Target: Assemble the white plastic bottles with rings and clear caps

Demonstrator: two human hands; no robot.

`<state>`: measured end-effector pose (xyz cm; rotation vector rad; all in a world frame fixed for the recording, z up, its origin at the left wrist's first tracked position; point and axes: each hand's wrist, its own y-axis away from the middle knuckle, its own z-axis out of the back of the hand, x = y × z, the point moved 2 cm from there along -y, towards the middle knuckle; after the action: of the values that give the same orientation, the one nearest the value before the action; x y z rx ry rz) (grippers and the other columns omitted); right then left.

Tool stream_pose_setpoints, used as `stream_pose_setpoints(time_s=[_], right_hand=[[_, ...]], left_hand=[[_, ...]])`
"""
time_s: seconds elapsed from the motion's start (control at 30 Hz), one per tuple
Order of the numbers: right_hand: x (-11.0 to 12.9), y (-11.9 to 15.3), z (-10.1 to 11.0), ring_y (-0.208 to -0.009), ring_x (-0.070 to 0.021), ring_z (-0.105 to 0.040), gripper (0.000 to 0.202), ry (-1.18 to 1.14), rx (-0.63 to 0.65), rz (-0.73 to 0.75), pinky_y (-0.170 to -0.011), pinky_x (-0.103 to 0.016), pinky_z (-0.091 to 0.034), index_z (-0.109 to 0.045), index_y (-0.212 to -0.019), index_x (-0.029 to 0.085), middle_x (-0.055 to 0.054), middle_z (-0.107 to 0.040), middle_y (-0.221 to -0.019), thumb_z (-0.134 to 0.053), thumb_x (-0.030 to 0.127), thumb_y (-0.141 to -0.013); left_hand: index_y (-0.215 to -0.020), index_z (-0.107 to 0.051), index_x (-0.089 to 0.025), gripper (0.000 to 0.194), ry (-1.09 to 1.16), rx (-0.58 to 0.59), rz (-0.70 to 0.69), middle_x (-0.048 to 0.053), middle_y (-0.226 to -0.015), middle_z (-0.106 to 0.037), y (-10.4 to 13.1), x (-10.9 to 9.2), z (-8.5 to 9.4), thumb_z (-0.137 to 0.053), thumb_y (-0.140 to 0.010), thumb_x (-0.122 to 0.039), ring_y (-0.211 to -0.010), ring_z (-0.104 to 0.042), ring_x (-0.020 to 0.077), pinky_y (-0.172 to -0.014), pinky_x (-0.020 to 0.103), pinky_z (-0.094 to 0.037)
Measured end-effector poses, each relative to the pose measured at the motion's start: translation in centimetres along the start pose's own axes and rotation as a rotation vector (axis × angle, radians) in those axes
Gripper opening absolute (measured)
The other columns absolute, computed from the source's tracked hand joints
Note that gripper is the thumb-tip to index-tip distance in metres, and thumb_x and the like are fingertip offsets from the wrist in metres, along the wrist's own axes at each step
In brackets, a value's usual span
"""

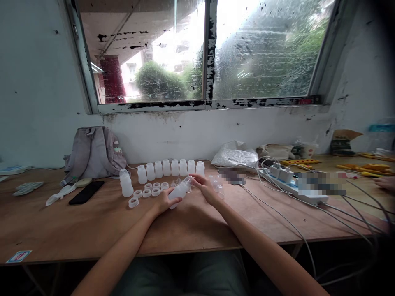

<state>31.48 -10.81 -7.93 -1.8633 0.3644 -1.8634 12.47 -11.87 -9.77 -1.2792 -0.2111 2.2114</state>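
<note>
My left hand [164, 200] is wrapped round a frosted baby bottle [178, 192], which is tilted with its top up to the right. The fingers of my right hand [204, 188] are closed at the clear cap [187, 181] on the bottle's top. Behind my hands stands a row of several open frosted bottles [166, 167]. Left of that row, a capped bottle [126, 183] stands upright. Several white collar rings [147, 192] lie in front of the row. Small clear nipples [175, 181] lie partly hidden behind the held bottle. Clear caps [219, 190] are beside my right hand.
A black phone [86, 193] and a grey backpack [92, 152] are on the left of the wooden table [92, 230]. At right are a power strip [296, 191] with cables and a silvery plastic bag [235, 155]. Another person's hand [384, 183] shows at the far right.
</note>
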Motion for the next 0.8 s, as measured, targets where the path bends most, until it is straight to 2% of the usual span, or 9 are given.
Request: stream_pose_setpoints(time_s=[0.27,0.5,0.8], right_hand=[[-0.3,0.2,-0.4,-0.083,-0.0176,-0.055,0.032,0.001,-0.061,-0.010,-0.073,-0.031,-0.042,-0.060,-0.095,0.019,-0.005,-0.062,-0.092,-0.057,0.040,-0.071],[-0.9,0.2,-0.6,-0.075,-0.0158,-0.054,0.031,0.018,-0.097,0.017,-0.068,-0.028,-0.042,-0.059,-0.095,0.018,-0.004,-0.061,-0.081,-0.055,0.040,-0.073],[-0.1,0.0,-0.8,-0.073,-0.0150,-0.053,0.028,0.018,0.009,0.019,-0.066,-0.027,-0.042,-0.058,-0.087,0.019,-0.003,-0.059,-0.081,-0.057,0.042,-0.071]], left_hand=[[-0.102,-0.057,-0.016,0.043,-0.063,-0.017,-0.016,0.004,-0.087,-0.063,0.4,-0.3,0.0,-0.059,-0.067,-0.041,-0.075,-0.057,0.0194,-0.068,0.027,-0.042],[-0.094,-0.059,-0.014,0.037,-0.154,-0.053,-0.062,0.003,-0.077,-0.062,0.5,-0.8,-0.4,-0.058,-0.068,-0.040,-0.068,-0.056,0.0171,-0.061,0.024,-0.042],[-0.096,-0.058,-0.014,0.037,-0.145,-0.081,-0.081,0.004,-0.080,-0.062,0.6,-1.0,-0.5,-0.058,-0.068,-0.037,-0.069,-0.055,0.0172,-0.061,0.024,-0.041]])
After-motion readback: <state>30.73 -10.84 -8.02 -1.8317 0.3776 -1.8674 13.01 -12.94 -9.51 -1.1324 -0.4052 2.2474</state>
